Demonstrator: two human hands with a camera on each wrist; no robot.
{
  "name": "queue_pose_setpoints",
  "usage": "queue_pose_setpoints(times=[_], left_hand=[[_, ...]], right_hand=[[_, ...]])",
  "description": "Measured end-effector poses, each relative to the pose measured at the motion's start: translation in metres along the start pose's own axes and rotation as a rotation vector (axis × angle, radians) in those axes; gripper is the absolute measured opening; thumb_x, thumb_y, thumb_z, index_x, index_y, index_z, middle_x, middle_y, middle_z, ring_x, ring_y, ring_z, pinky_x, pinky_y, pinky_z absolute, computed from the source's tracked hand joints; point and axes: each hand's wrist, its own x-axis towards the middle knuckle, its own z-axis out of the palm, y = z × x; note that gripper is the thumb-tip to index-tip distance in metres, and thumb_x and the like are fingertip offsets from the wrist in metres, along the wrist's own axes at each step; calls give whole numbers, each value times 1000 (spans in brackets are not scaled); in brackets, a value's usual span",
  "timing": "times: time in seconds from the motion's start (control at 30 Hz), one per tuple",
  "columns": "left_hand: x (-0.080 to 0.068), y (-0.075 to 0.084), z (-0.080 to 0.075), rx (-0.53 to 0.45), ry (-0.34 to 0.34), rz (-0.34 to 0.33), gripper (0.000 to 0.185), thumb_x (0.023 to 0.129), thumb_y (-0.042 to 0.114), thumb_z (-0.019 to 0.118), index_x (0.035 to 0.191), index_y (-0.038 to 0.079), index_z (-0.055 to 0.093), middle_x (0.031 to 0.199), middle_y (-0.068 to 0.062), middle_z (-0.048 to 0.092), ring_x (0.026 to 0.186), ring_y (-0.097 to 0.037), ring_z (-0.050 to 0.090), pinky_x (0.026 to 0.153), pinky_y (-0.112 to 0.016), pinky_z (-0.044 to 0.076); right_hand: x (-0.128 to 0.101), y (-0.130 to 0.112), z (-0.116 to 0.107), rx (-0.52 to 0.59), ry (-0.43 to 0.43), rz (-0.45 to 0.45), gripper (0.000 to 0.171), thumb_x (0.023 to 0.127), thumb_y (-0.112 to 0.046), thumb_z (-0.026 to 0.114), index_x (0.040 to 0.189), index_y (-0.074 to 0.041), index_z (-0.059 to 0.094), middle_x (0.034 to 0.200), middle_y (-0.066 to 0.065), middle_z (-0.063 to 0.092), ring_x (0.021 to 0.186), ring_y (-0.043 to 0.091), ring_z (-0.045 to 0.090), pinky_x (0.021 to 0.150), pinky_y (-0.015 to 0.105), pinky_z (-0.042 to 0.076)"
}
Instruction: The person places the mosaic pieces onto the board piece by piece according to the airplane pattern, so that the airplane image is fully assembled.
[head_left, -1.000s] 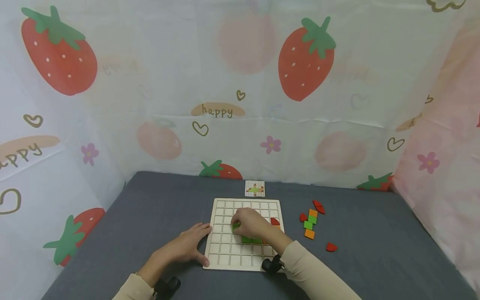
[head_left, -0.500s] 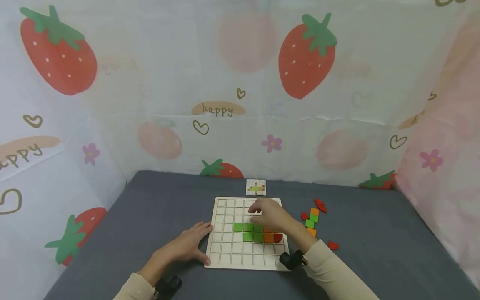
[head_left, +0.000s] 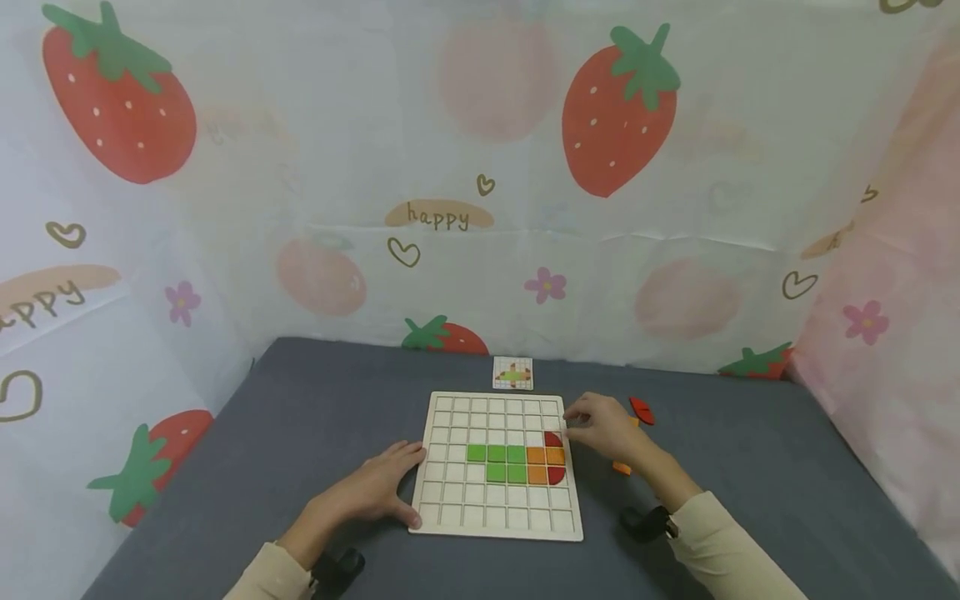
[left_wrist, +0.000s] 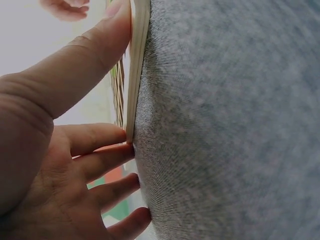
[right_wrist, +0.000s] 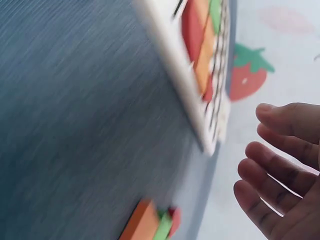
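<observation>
Right hand (head_left: 603,423) hovers off the right edge of the wooden grid board (head_left: 498,525), fingers loosely extended and holding nothing; the loose tiles (right_wrist: 150,222) lie just beyond it on the grey fabric tabletop (head_left: 750,467), so it is far nearer to them than the left. Left hand (head_left: 371,492) lies flat, fingers straight, thumb and fingertips (left_wrist: 107,135) pressed to the board's left edge. Flat matte tiles in the grid: green squares (head_left: 497,454), orange squares (head_left: 545,456), red rounded pieces (head_left: 553,439).
</observation>
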Motion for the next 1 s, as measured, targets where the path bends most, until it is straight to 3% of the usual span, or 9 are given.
queue_pose_setpoints(times=[0.4, 0.73, 1.0], left_hand=[[1, -2, 0, -1, -4, 7, 97, 60, 42, 78, 139, 6, 35, 146, -11, 31, 138, -34, 19, 104, -58, 23], [-1, -3, -2, 1, -2, 1, 97, 61, 42, 78, 139, 5, 34, 146, -12, 31, 138, -35, 20, 103, -61, 22], [0, -3, -1, -4, -13, 34, 98, 60, 44, 77, 140, 5, 33, 147, -12, 30, 138, -36, 19, 103, -60, 22]], right_hand=[[-19, 44, -14, -49, 13, 62, 18, 80, -11, 66, 96, -6, 68, 94, 5, 64, 91, 25, 59, 73, 36, 49], [-24, 61, -18, -52, -35, 103, 21, 81, -3, 61, 101, -6, 67, 102, 11, 66, 84, 20, 60, 66, 31, 49], [-26, 65, -20, -110, -57, 63, 17, 80, -1, 60, 95, -4, 69, 100, 11, 65, 90, 28, 60, 72, 38, 51]])
